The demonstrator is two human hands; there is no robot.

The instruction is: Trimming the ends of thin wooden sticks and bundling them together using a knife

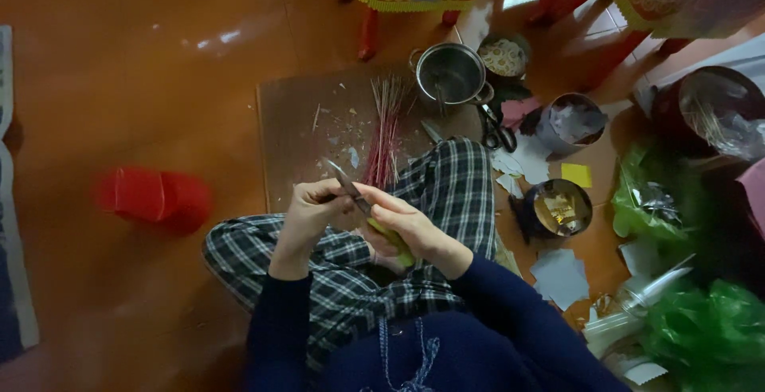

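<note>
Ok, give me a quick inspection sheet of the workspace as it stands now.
Surface: brown board on a glossy orange floor, scattered with small scraps.
Job's things: left hand holds a blade-like metal tool; right hand grips a yellow-green piece; a bundle of red sticks lies on the board.
Clutter: steel pot, scissors, round tins, paper squares, green plastic bags.
Grippers: both hands closed on their things, over the lap.
Cables: nothing seen.
Surroundings: red stool to the left, red furniture legs at the top.
</note>
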